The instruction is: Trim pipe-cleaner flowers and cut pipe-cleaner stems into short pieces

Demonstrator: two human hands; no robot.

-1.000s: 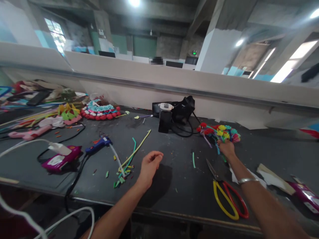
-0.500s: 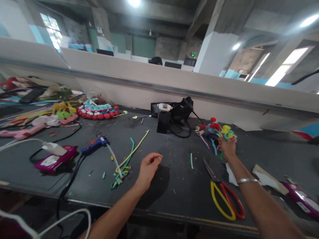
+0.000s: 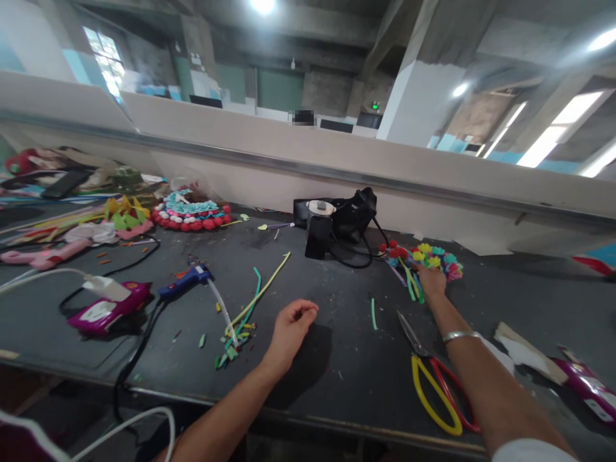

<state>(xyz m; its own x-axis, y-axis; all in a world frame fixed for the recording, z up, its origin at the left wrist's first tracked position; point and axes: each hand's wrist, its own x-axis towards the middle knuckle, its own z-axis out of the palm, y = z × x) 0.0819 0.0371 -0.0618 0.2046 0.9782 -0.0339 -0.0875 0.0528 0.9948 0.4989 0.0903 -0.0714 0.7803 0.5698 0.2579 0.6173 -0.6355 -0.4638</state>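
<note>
Red and yellow craft flowers point(image 3: 427, 258) lay clasped by their stems in my right hand point(image 3: 432, 283); my left hand point(image 3: 291, 326) hovered loosely curled, empty, above the table point(image 3: 510, 285).

head cam | forward-down | near, over dark worktable point(image 3: 346, 359) | single view

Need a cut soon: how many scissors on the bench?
1: the scissors, yellow and red handles, lie beside the right forearm, below the right hand gripping the flower bunch. Left clutter may hide more.
</note>
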